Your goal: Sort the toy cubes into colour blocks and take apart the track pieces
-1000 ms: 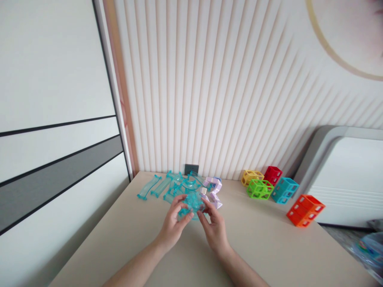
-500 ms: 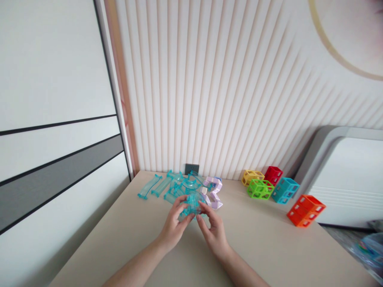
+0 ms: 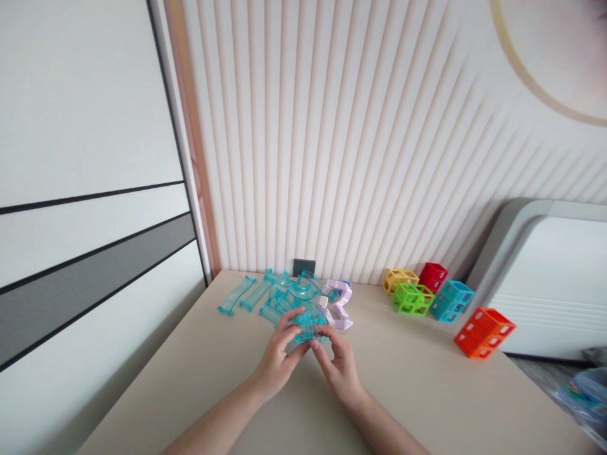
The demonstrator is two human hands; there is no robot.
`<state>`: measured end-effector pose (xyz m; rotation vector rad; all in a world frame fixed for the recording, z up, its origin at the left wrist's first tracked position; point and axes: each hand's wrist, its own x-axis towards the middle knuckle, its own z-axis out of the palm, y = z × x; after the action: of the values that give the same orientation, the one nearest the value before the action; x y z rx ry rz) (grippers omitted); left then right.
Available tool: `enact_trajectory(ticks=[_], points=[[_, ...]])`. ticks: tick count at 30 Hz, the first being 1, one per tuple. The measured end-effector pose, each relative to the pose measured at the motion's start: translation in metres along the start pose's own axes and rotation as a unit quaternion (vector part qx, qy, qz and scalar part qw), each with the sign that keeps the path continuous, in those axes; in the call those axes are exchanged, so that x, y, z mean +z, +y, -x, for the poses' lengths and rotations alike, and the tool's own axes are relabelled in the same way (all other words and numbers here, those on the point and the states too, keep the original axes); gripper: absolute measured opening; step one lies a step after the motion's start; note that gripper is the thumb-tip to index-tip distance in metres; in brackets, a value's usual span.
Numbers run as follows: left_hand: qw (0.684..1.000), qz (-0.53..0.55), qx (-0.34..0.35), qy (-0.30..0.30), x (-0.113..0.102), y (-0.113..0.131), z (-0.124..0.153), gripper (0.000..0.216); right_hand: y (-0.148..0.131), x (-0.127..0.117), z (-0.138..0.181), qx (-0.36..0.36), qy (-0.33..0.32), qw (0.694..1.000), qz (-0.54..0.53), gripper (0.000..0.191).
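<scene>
Both hands grip clear teal plastic pieces (image 3: 309,321) near the middle of the table; they look like a small stack of track pieces, though their exact shape is partly covered by fingers. My left hand (image 3: 279,354) is closed on the left side of them, thumb at the near edge. On the right side, my right hand (image 3: 339,363) holds them between thumb and fingers. Just behind lie more clear teal track pieces (image 3: 301,291), some straight and some curved. Lilac blocks (image 3: 342,311) with pointed shapes stand right of the held pieces.
At the right are hollow frame blocks in yellow (image 3: 399,279), green (image 3: 411,299), red (image 3: 433,277), blue (image 3: 451,301) and orange (image 3: 484,333). A black wall socket (image 3: 304,266) sits behind the table, against a ribbed wall. A plastic bag (image 3: 585,392) lies beyond the right edge.
The teal pieces in my hands have turned and settled flatter, and sit slightly right. My fingers have shifted a little around them; the other blocks stay put.
</scene>
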<state>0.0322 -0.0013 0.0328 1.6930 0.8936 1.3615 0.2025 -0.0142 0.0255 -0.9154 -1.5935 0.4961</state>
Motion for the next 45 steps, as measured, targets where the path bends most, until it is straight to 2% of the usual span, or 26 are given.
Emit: enact_trajectory(ticks=[5,10,17,31,39,45], points=[[1.0,0.002,-0.007,-0.013,0.0,0.002,0.002,0.022,0.002,0.001,0.002,-0.01,0.007,1.0,0.007,0.019],[0.996,0.078,-0.035,0.0,-0.002,0.009,0.003,0.025,0.002,0.001,0.002,-0.024,0.008,1.0,0.015,0.017],[0.985,0.124,-0.095,0.072,-0.001,0.008,-0.005,0.034,-0.005,0.0,0.0,-0.044,-0.024,0.999,0.014,0.016],[0.995,0.068,-0.067,0.029,-0.003,-0.001,-0.004,0.027,0.002,-0.001,-0.003,-0.065,-0.03,0.997,0.031,0.013],[0.998,0.036,-0.043,0.031,-0.004,-0.01,-0.003,0.026,0.007,0.0,-0.004,-0.093,-0.009,0.994,0.057,0.018],[0.999,0.012,-0.027,0.03,-0.004,-0.018,-0.003,0.025,0.013,0.002,-0.003,-0.079,-0.005,0.995,0.066,0.018]])
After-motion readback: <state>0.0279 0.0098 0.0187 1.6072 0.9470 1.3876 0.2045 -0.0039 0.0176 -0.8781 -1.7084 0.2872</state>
